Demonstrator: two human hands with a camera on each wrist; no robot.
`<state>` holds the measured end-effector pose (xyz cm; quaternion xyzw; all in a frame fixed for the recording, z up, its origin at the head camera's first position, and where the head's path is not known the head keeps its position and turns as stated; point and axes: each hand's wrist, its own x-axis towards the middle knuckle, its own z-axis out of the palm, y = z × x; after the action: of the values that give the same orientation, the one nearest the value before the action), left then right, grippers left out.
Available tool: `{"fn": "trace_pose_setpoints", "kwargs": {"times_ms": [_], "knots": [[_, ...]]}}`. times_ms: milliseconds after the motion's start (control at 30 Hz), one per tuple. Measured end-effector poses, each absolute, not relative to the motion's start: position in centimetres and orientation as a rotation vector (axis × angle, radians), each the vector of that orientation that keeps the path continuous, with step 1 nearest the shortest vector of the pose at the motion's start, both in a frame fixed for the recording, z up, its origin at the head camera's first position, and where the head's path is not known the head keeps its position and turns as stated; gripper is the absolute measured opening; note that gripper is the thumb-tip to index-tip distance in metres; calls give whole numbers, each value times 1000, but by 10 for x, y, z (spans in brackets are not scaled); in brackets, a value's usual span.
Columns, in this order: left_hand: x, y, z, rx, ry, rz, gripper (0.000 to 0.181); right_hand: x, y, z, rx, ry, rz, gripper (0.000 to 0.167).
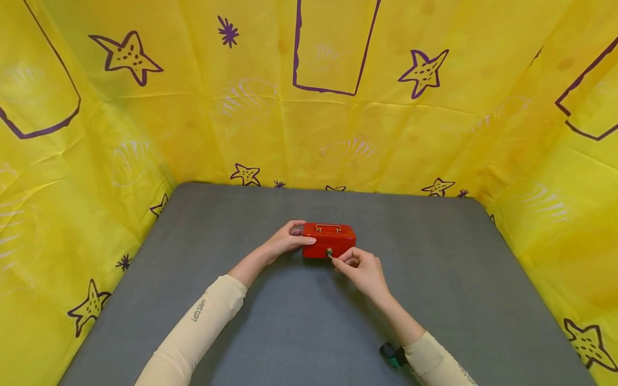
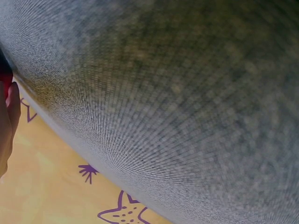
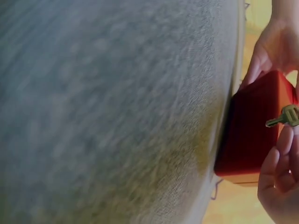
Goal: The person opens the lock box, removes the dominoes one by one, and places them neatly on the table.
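Note:
A small red cash box (image 1: 330, 240) with a brass-coloured handle (image 1: 328, 227) folded on its lid sits on the grey table. My left hand (image 1: 288, 238) grips its left end, the thumb lying on the front near the lid. At the front lock, the thumb and forefinger of my right hand (image 1: 361, 271) pinch a small key (image 1: 330, 255). In the right wrist view a metal key (image 3: 285, 116) shows beside the box front (image 3: 252, 126), its blade pointing away from the box. Whether a second key sits inside the lock is hidden. The left wrist view catches only fingers (image 2: 8, 116) and a sliver of red.
The grey tabletop (image 1: 289, 332) stretches around the box. Yellow cloth walls (image 1: 309, 134) with purple starfish drawings enclose its back and sides. A dark band with a device (image 1: 392, 355) is on the right wrist.

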<state>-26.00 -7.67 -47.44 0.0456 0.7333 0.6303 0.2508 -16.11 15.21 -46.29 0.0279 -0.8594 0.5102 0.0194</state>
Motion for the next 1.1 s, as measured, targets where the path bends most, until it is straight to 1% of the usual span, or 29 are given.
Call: {"fn": "trace_pose_setpoints", "kwargs": {"times_ms": [567,767,1100], "knots": [[-260,-77,-474,158,1986,1710,78,-158,141,-458,173,-2612,1081,21],[-259,-77,-474,148,1988,1722,77,-159,136,-453,175,-2649,994,22],[-260,-77,-474,147,1994,1718,79,-162,127,-442,147,-2752,853,19]]}}
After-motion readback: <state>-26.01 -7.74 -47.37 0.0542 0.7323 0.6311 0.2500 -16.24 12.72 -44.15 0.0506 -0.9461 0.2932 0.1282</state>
